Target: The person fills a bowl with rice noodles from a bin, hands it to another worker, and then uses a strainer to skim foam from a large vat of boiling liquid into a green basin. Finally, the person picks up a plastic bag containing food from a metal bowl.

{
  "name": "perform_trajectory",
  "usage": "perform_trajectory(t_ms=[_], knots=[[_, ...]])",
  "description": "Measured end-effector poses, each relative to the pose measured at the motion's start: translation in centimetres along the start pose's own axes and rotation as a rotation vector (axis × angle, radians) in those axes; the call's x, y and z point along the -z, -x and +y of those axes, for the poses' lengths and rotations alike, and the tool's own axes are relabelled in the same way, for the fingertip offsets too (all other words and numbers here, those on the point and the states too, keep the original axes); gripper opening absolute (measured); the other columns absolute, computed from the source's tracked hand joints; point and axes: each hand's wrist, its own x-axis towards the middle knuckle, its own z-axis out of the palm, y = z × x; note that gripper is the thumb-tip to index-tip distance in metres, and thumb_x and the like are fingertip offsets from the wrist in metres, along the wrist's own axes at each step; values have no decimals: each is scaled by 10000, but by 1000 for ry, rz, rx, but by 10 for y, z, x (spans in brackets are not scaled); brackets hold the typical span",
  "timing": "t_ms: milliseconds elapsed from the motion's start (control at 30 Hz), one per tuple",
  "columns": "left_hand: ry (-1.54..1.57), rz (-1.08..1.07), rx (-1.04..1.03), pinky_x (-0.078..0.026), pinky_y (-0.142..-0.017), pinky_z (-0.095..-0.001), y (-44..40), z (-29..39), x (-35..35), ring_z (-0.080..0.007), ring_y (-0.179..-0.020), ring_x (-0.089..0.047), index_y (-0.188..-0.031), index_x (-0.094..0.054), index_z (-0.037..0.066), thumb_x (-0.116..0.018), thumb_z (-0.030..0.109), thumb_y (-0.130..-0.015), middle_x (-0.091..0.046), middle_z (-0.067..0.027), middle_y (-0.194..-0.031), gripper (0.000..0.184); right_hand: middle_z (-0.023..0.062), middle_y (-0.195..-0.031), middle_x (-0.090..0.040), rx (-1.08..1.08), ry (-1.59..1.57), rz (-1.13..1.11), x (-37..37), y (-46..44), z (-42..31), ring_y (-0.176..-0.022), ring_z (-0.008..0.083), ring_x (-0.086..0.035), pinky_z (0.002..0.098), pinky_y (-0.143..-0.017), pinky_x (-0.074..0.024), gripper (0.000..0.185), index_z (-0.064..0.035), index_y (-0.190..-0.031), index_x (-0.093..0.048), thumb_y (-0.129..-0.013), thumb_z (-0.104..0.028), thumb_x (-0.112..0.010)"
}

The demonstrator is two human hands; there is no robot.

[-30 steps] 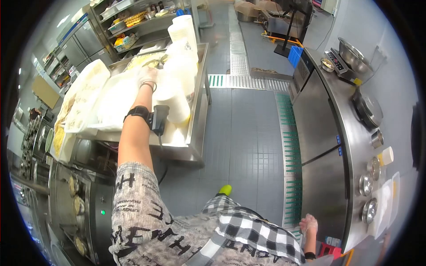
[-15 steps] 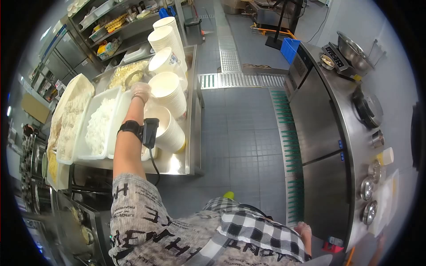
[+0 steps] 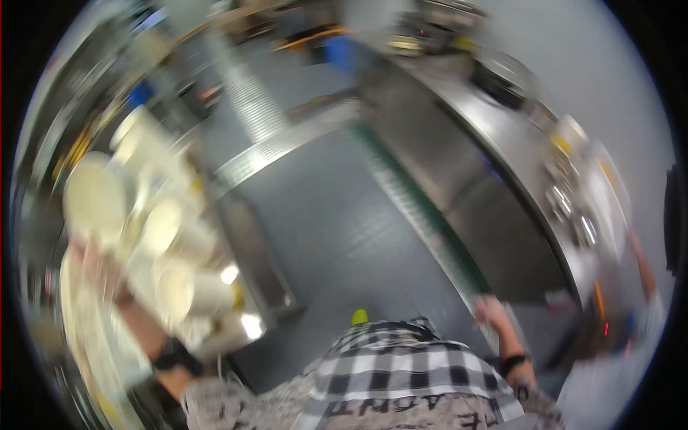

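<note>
White tub: at left, round mouth showing, just beyond the left hand.
Left hand: outstretched at left, fingers slightly apart, against or just beside the tub's near edge; too blurred to tell whether grasping it.
Stacked white cups: to the right of that hand, along the steel table.
Right hand: near, at right, beside the steel counter; fingers partly curled, cannot tell how tightly.
Yellow-green shoe: near, mid-scene, on grey floor.
</note>
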Motion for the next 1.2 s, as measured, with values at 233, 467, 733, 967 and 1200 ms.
perform_trajectory(t_ms=[233, 467, 733, 967, 1200], knots=[[1118, -976, 338, -347, -926, -358, 189, 188, -149, -201, -1070, -422, -1198, -369, -22, -492, -8, -775, -403, -141, -1195, 440, 154, -1227, -403, 168, -465, -292, 32, 50, -188, -1097, 286, -434, 413, -811, -464, 669, -138, -1328, -188, -802, -344, -545], [1238, -1608, 171, -406, -835, -272, 398, 392, -196, -158, -942, -500, -1039, -482, -17, -424, -106, -694, -513, -91, -1015, 361, 166, -1259, -365, 261, -754, -6, 81, 44, -150, -1114, 266, -408, 366, -796, -454, 825, -146, -1353, -88, -750, -337, -618], [1292, -2083, 33, -422, -791, -261, 486, 535, -205, -144, -916, -500, -1111, -464, 13, -543, -7, -744, -506, -92, -1021, 377, 130, -934, -568, -83, -765, 367, 186, 63, -58, -644, 186, -573, 277, -531, -488, 590, -167, -1243, -379, -686, 28, -372], [1189, -2404, 322, -320, -936, -307, 511, 621, -229, -190, -1108, -381, -1263, -300, 57, -531, 79, -778, -385, -99, -1205, 537, 75, -889, -565, -3, -880, 535, 261, 52, -36, -566, 118, -513, 245, -476, -442, 564, -175, -1265, -359, -728, -6, -398], [1297, -2265, 800, -374, -919, -350, 520, 712, -301, -221, -1086, -440, -1229, -326, 5, -424, 211, -843, -441, -122, -1169, 448, 82, -926, -555, 54, -1108, 403, 334, -18, 32, -662, 124, -560, 224, -502, -459, 439, -42, -1222, -389, -828, -222, -460]])
